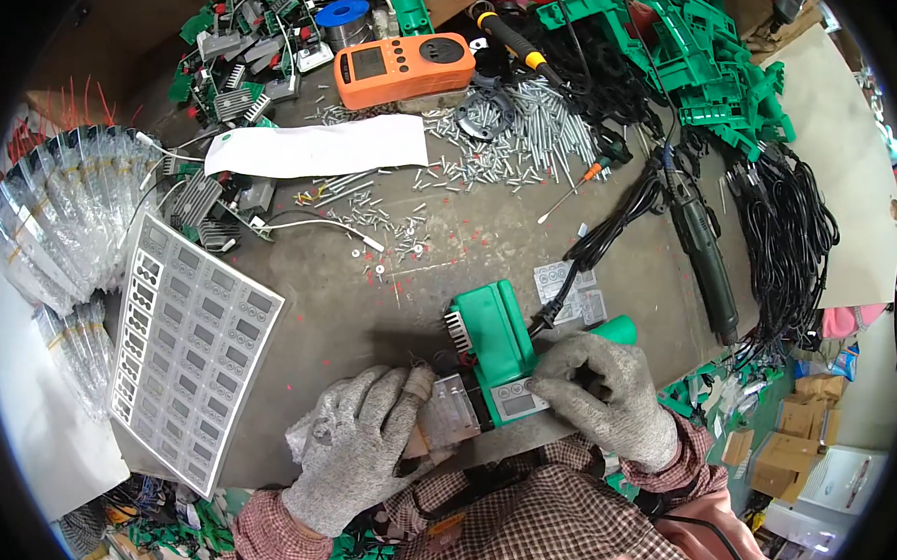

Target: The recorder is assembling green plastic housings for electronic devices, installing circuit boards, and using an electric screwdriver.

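**Two hands on one green tool body**

Both of your gloved hands are on the green plastic tool [491, 342] lying at the near edge of the bench [367, 307], right in front of you. Your left hand [356, 451] is curled loosely around its metal end [453, 410], fingers partly closed, thumb up beside it. Your right hand [604, 392] lies over the handle end, fingers bent and pressing down next to the small grey label [513, 398] on the housing; whether it fully grips the handle I cannot tell.

The housing looks like stiff moulded plastic, so it should hold its shape under a firm grip, and it is probably of moderate weight with the metal part making that end heavier. Smooth plastic can slide against knit gloves, so wrap the thick handle rather than pinch it. The finned metal end may have sharp edges; hold it by its flat sides. A black cord [595, 241] runs off from the tool across the bench and may drag when you turn it.

A sheet of grey labels [195, 349] lies to your left, loose screws [535, 124] and an orange meter [403, 68] farther back.
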`<state>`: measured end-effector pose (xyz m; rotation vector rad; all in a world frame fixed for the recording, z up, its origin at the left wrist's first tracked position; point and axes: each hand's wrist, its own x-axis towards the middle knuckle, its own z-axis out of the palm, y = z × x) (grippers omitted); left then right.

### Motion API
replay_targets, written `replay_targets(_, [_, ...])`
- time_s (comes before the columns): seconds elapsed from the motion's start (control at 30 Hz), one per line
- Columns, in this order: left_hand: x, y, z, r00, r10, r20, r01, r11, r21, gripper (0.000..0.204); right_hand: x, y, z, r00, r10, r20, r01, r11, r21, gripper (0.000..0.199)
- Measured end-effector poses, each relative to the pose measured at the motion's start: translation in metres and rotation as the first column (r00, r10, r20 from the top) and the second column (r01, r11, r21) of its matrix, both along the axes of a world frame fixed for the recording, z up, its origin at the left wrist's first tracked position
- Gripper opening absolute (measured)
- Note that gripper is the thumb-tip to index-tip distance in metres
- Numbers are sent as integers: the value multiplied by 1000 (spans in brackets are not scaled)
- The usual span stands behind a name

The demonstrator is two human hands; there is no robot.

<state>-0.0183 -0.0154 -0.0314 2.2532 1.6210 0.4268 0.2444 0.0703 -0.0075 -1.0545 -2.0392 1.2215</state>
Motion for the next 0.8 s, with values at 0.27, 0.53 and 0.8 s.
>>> replay_targets(0.27, [-3, -2, -4, 999, -25, -46, 26, 1000, 14, 91, -2, -1, 3, 999, -1, 47, 1, 1000, 1, 15])
replay_targets(0.53, [3, -4, -11, 995, -97, 11, 96, 992, 88, 76, -5, -1, 3, 998, 13, 63, -18, 997, 79, 17])
replay_targets(0.8, [6, 3, -9, 968, -250, -30, 252, 963, 91, 64, -4, -15, 21, 915, -22, 403, -204, 836, 509, 48])
